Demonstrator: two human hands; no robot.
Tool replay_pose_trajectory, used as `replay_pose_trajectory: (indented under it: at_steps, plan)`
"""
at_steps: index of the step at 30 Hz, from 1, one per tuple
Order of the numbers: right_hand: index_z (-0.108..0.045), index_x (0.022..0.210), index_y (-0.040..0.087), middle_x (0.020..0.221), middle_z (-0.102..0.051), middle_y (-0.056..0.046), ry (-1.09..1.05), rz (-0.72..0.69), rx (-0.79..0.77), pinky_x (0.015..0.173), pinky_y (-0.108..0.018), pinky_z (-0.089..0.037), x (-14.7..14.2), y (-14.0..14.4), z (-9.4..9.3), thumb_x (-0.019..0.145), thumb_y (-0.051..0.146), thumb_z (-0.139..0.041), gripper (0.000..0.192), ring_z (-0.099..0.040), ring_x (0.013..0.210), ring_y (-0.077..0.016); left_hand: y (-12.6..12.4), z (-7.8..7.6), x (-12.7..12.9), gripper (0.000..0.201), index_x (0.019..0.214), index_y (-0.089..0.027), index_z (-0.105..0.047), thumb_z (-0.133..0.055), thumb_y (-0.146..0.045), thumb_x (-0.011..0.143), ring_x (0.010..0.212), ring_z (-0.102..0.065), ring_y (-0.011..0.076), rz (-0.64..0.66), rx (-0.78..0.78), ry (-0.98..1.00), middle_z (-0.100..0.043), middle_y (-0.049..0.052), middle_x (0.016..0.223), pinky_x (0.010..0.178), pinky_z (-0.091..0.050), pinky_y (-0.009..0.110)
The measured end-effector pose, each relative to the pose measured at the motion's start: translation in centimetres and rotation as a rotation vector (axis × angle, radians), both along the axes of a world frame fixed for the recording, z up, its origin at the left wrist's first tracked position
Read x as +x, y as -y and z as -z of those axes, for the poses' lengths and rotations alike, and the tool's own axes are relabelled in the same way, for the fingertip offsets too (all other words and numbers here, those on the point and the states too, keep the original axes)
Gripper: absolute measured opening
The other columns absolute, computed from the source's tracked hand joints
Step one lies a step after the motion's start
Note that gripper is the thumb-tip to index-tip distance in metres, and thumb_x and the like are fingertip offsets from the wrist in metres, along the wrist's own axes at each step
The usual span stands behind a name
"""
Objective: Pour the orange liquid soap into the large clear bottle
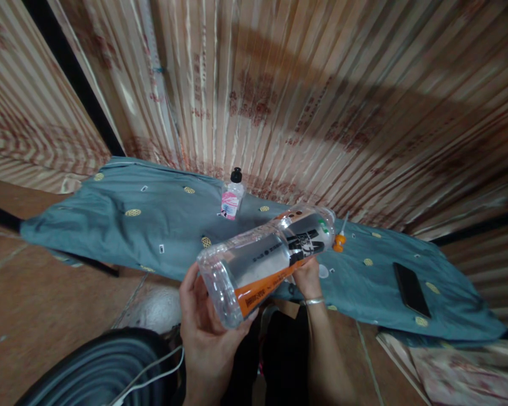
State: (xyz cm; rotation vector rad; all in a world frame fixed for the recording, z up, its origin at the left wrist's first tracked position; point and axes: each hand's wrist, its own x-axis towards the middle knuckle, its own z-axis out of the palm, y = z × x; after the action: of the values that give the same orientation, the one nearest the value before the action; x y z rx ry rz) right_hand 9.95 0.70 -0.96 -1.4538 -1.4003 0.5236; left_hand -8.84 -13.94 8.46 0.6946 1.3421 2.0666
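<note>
Overhead: clear plastic bottle (267, 261) held tilted, base gripped in left hand (207, 330), neck end against closed right hand (308, 278).

This looks like a room in a home, set up plainly. Long pleated curtains (305, 101) in a shiny peach cloth with faded red print cover the whole back wall. A grey-blue patterned bedsheet (152, 220) is spread over a low surface. The floor (38, 316) is reddish-brown tile. A small sanitiser bottle (232, 197) and a black phone (411, 290) lie on the sheet.
</note>
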Motion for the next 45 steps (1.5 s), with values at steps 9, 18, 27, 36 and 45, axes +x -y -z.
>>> replay_pose_trajectory:
  at_steps: [9, 18, 27, 36, 45]
  plan:
    - [-0.061, 0.083, 0.023, 0.075, -0.075, -0.007, 0.044, 0.005, 0.016, 0.065, -0.037, -0.058, 0.0, -0.1, 0.2, 0.065, 0.033, -0.078, 0.026, -0.071, 0.074, -0.0284, 0.0, 0.7, -0.3, 0.086, 0.137, -0.035, -0.063, -0.097, -0.021, 0.059, 0.111, -0.071, 0.0244, 0.013, 0.026, -0.015, -0.067, 0.006, 0.135, 0.091, -0.059, 0.028]
    - [-0.062, 0.087, 0.022, 0.08, -0.077, -0.008, 0.017, -0.01, 0.027, 0.07, -0.039, -0.06, 0.1, -0.1, 0.5, 0.065, 0.034, -0.077, 0.029, -0.072, 0.077, -0.029, -0.1, 0.3, -0.1, 0.086, 0.138, -0.035, -0.063, -0.096, -0.022, 0.059, 0.109, -0.073, 0.0238, 0.014, 0.036, -0.029, -0.07, 0.004, 0.128, 0.088, -0.06, 0.028]
    - [-0.062, 0.094, 0.021, 0.085, -0.077, -0.011, 0.006, 0.005, -0.008, 0.074, -0.043, -0.061, 0.3, -0.2, 1.2, 0.065, 0.036, -0.076, 0.036, -0.073, 0.081, -0.0314, -0.1, 0.7, -0.2, 0.089, 0.138, -0.029, -0.062, -0.097, -0.025, 0.057, 0.115, -0.07, 0.0279, -0.008, 0.014, -0.042, -0.071, 0.008, 0.127, 0.093, -0.059, 0.033]
    - [-0.062, 0.089, 0.022, 0.089, -0.077, -0.013, 0.018, 0.001, -0.002, 0.07, -0.042, -0.061, 0.4, -0.1, 1.0, 0.063, 0.037, -0.075, 0.032, -0.073, 0.079, -0.0308, -0.1, 0.5, -0.2, 0.088, 0.139, -0.033, -0.061, -0.096, -0.022, 0.059, 0.112, -0.071, 0.0255, 0.014, 0.028, -0.04, -0.069, 0.006, 0.13, 0.091, -0.06, 0.031]
    - [-0.061, 0.083, 0.023, 0.084, -0.077, -0.01, 0.007, 0.01, -0.01, 0.066, -0.039, -0.06, 0.1, 0.0, 0.1, 0.061, 0.036, -0.076, 0.03, -0.071, 0.075, -0.0293, -0.2, 0.4, -0.3, 0.087, 0.136, -0.031, -0.062, -0.096, -0.02, 0.057, 0.111, -0.072, 0.0256, -0.003, 0.02, -0.027, -0.068, 0.006, 0.131, 0.088, -0.061, 0.03]
